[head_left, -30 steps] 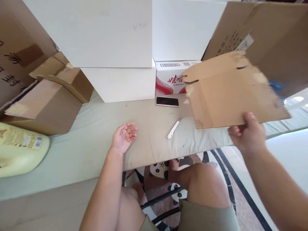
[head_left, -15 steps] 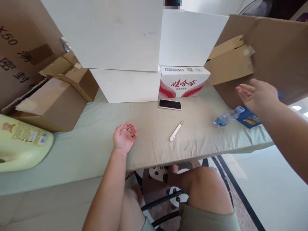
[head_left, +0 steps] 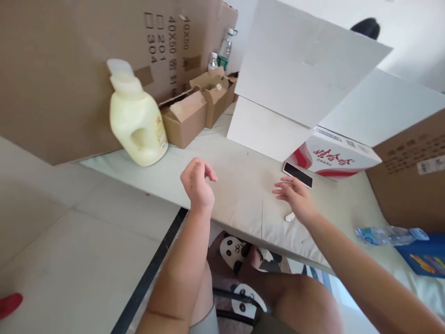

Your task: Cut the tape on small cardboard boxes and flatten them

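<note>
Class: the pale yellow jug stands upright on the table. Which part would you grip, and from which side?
Grip the moulded handle of the jug, the bar beside the through-hole on its side away from the label. Come from the table front edge: the large brown carton blocks the back, and the left hand is nearest.

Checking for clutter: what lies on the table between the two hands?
In the head view, only the bare pale table cover lies between the left hand and the right hand; the phone sits just beyond the right hand.
</note>
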`<state>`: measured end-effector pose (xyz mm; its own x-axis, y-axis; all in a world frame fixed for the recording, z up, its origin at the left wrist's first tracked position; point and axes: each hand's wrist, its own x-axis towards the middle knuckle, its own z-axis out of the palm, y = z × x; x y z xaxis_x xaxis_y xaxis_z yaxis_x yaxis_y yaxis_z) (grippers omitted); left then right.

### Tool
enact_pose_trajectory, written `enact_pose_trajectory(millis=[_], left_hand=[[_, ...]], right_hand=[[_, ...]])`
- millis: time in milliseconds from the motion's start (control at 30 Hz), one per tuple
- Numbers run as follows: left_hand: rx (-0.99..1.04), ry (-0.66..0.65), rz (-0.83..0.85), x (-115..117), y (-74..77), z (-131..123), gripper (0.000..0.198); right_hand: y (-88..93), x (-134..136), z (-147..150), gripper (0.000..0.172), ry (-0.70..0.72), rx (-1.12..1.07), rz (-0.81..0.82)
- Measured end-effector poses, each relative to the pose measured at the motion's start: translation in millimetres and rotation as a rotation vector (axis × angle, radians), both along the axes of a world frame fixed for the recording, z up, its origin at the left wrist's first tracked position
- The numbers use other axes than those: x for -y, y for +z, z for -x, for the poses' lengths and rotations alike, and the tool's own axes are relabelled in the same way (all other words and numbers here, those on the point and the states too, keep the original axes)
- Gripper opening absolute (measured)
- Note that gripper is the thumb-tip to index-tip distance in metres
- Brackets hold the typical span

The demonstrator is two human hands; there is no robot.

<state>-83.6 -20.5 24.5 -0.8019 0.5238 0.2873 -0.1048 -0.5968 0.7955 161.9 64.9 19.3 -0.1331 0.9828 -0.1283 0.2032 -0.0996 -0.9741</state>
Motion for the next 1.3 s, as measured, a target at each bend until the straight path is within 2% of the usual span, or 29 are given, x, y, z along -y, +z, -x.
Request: enact_pose_trajectory(millis=[167,333,433,500,667,767,867,1000,1100,1200,1300], left_hand=[[0.108,0.047,0.065,-1.5,-13.0,30.3,0.037],[0.144,0.001,0.093,-4.7,-21.4,41.8,0.038],[0.183,0.019,0.076,-6.3,-22.2,46.9,0.037],[0.189,0.033,0.057,-7.3,-22.7,50.4,0.036],[0.192,0.053,0.050,-6.7,-23.1,58.0,0.040],[0.159,0.079,0.078,-5.2,-23.5,61.1,0.040],[0.137,0.091,0.098,-4.7,-25.3,63.3,0.039],[0.098,0.105,0.087,-5.3,-28.7,66.8,0.041],[0.105,0.132,0.071,-5.5,-30.5,69.4,0.042],[0.121,0.218,0.062,-4.9,-32.9,71.5,0.040],[0.068,0.320,0.064,-4.8,-37.5,73.5,0.034]], right_hand=[[-7.6,12.6,102.4,0.038,0.316,0.080,-0.015],[-12.1,12.5,160.0,0.029,0.514,0.154,-0.110],[-11.0,-1.8,190.2,0.028,0.558,0.244,-0.177],[-6.8,-14.4,214.0,0.032,0.570,0.352,-0.279],[10.3,-39.7,286.6,0.066,0.623,0.641,-0.611],[16.3,-47.0,327.5,0.077,0.627,0.764,-0.621],[16.6,-48.5,351.8,0.079,0.585,0.876,-0.594],[13.0,-45.2,350.4,0.072,0.474,0.959,-0.586],[8.5,-45.0,323.3,0.070,0.393,0.905,-0.556],[1.1,-42.5,268.5,0.058,0.292,0.669,-0.546],[-8.5,-26.0,189.8,0.053,0.115,0.340,-0.534]])
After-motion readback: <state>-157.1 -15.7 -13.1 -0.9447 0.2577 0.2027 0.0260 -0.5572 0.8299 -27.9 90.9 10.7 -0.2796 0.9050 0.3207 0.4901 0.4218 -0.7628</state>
